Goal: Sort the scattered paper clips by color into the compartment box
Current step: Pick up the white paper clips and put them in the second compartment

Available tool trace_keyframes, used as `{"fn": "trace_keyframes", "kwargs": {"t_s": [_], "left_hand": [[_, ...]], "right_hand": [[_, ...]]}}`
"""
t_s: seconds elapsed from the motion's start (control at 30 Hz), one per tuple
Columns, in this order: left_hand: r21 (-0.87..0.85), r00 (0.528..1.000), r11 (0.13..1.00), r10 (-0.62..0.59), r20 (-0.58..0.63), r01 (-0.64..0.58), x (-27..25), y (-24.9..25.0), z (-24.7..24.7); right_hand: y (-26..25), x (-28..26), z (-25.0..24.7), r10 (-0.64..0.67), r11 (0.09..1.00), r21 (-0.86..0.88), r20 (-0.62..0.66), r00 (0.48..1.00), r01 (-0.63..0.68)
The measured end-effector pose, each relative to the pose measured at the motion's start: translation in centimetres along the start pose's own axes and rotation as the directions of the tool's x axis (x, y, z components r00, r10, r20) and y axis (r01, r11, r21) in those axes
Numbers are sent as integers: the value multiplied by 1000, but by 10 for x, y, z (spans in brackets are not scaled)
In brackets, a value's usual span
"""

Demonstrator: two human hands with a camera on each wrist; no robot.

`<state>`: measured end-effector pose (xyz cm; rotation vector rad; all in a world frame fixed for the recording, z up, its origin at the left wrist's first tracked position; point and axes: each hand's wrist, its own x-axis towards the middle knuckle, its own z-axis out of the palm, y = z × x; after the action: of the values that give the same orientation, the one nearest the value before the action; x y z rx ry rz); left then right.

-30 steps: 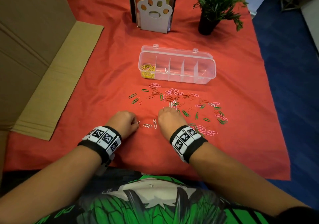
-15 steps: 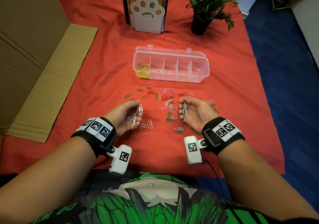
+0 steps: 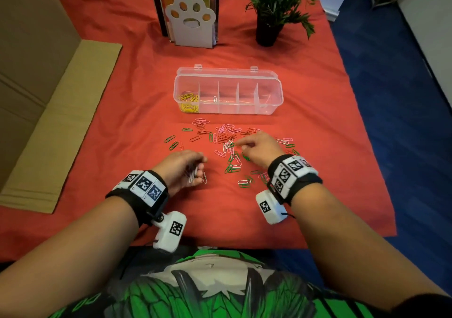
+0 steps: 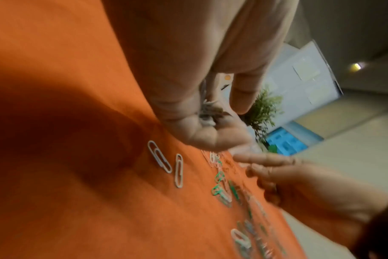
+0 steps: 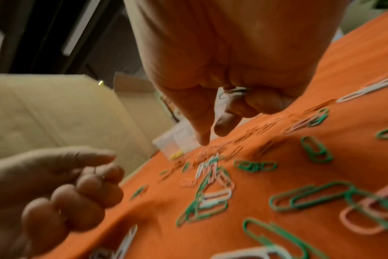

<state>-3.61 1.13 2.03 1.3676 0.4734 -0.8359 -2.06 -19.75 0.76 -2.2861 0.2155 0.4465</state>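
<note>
Inside the clear plastic compartment box (image 3: 269,97) only yellow clips (image 3: 188,100) and one white clip (image 3: 215,99) sit sorted, green, pink and white clips (image 3: 230,146) mostly left on the red cloth (image 3: 122,122), while the left hand (image 3: 182,168) cups a white bunch (image 3: 192,174) and the right hand (image 3: 256,148), fingers curled on a few clips (image 5: 234,92), reaches for more.

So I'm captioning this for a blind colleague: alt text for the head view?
Two hands work scattered paper clips on a red cloth: the left hand holds white clips, the right hand reaches into the pile. Behind them, the clear compartment box holds yellow clips at its left end.
</note>
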Motion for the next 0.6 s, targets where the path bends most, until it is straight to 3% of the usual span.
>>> {"fn": "trace_keyframes", "kwargs": {"t_s": [0.07,0.13,0.27,0.33,0.43,0.5,0.57,0.6], "left_hand": [[379,984,922,133,-115,-80,3,-3,-2],[709,946,697,292,-143,-108,6,-9,-8],[944,921,306,390,-6,-123,8,-21,-17],[965,916,204,393,75,-167,11,-27,-21],[975,899,110,418,131,-193,10,-30,-21],[974,894,110,428,136,-201,11,-31,-21],[951,901,232,425,89,-204,11,-29,-20],[914,917,357,397,39,-193,11,-27,-19]], "right_hand": [[-6,1,10,-54,985,-166,17,998,56],[-5,1,16,-69,962,-262,42,997,78],[-2,-5,11,-34,922,-381,89,995,65],[-3,-4,7,0,937,-349,65,998,23],[-12,2,9,-5,947,-322,-25,1000,-3],[-19,6,13,-42,940,-340,-56,998,20],[-25,9,16,-72,939,-340,-35,997,56],[-25,11,18,-78,938,-340,-13,997,69]]}}
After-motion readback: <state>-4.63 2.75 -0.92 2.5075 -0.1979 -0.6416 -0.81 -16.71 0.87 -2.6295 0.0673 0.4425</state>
